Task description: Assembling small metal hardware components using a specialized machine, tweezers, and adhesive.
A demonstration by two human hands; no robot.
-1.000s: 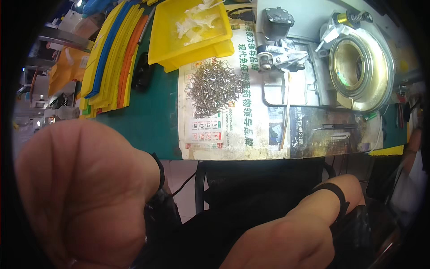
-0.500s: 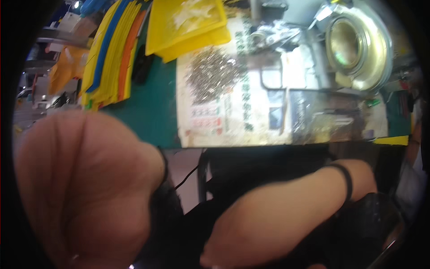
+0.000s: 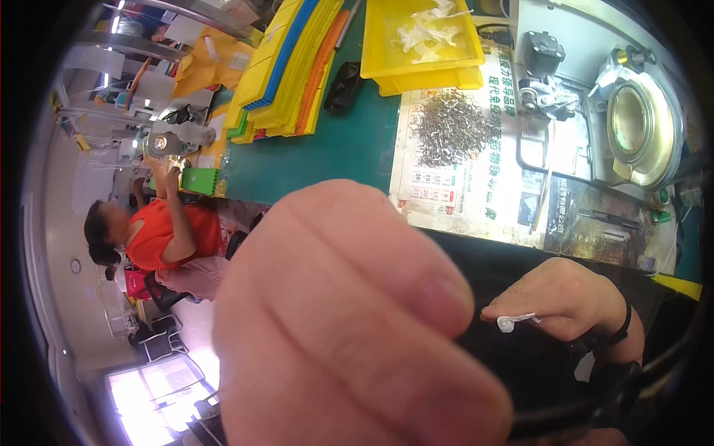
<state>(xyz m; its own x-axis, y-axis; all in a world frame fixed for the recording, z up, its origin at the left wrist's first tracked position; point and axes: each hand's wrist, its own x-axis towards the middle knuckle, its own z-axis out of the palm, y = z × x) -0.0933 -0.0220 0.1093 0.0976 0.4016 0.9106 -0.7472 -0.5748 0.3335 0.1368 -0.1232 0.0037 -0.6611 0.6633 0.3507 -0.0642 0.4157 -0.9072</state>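
Note:
My left hand [image 3: 349, 320] is very close to the camera and fills the lower middle, its fingers curled and pressed together. Whatever it holds, if anything, is hidden. Farther right, my right hand [image 3: 569, 293], with a black band at the wrist, hangs in front of the table's near edge. Its fingers pinch a small crumpled white scrap [image 3: 509, 322], like tissue or thin cloth. Beyond the hands, a pile of small shiny metal pieces [image 3: 451, 128] lies on a printed paper sheet [image 3: 416, 197] on the table.
Behind the pile stands a yellow bin [image 3: 424, 78] with white scraps inside. A stack of yellow, blue and orange sheets [image 3: 286, 82] lies on the green mat [image 3: 312, 160]. Right, a round brass-coloured dish [image 3: 632, 123] stands by a metal fixture. A person in orange [image 3: 167, 234] sits far left.
The whole view has swung, so the table appears farther right. My left hand has moved rightward across the picture. My right hand appears farther right, and the white scrap in it now shows.

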